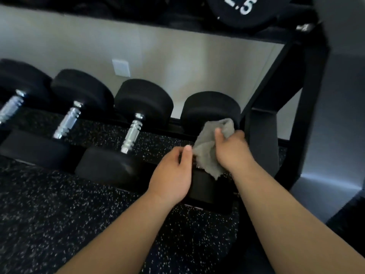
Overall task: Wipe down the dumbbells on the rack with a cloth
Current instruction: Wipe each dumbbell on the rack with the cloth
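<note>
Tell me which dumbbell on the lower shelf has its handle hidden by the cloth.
The rightmost dumbbell, beside the rack's upright: the right hand holds the grey cloth over its handle. The other three show bare chrome handles.

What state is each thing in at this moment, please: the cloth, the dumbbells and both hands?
rightmost dumbbell, racked, handle covered by the cloth.
cloth, bunched, draped over that handle.
right hand, gripping the cloth.
left hand, at that dumbbell's near head, fingers hidden.
other dumbbells, racked, handles bare.
</note>
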`<state>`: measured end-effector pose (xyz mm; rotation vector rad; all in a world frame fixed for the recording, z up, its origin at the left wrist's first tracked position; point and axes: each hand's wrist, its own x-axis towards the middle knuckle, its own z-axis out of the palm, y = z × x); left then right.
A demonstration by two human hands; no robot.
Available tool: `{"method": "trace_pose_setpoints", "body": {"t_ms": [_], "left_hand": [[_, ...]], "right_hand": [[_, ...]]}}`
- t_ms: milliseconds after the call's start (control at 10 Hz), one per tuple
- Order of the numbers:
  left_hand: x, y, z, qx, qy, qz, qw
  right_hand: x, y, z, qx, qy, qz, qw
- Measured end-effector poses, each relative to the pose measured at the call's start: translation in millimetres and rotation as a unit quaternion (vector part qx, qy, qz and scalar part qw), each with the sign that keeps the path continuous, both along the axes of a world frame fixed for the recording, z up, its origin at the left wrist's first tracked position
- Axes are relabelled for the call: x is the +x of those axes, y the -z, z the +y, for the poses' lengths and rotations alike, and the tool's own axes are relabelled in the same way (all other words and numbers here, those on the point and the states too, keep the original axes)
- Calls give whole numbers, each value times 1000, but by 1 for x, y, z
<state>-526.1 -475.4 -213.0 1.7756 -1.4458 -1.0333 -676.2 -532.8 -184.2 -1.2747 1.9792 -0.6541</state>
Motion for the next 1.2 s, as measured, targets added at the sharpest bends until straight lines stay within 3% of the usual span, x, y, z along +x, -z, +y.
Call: {"method": "trace_pose_setpoints", "body": {"t_ms": [100, 200, 300, 400, 500, 600, 700, 800, 1000, 1200], "left_hand": [[-7, -4, -14, 44, -12, -33, 998], [-15, -1, -16, 22, 5, -102, 995], [-12, 0, -15, 10, 39, -121, 992], [-10, 0, -16, 16, 21, -89, 996], [-10, 1, -14, 9, -13, -62, 998], [-9, 4, -14, -1, -31, -41, 999], [-10, 6, -14, -4, -37, -35, 999], [-11, 6, -14, -4, -41, -27, 999], [-11, 3, -10, -10, -45, -21, 999], [-11, -1, -12, -9, -54, -12, 998]], "right_hand": [[13, 15, -12, 155, -143, 62, 976], [16, 6, -16, 230, -200, 77, 949], [12, -6, -16, 213, -217, 52, 951], [16, -10, -28, 168, -223, 89, 956], [16, 0, -36, 69, -167, 13, 983], [10, 14, -32, 52, -142, -42, 988], [7, 24, -23, 158, -232, 43, 959], [8, 30, -17, 164, -251, 38, 953], [16, 15, -40, 171, -174, 6, 970], [20, 25, -54, 47, -42, -94, 994]]}}
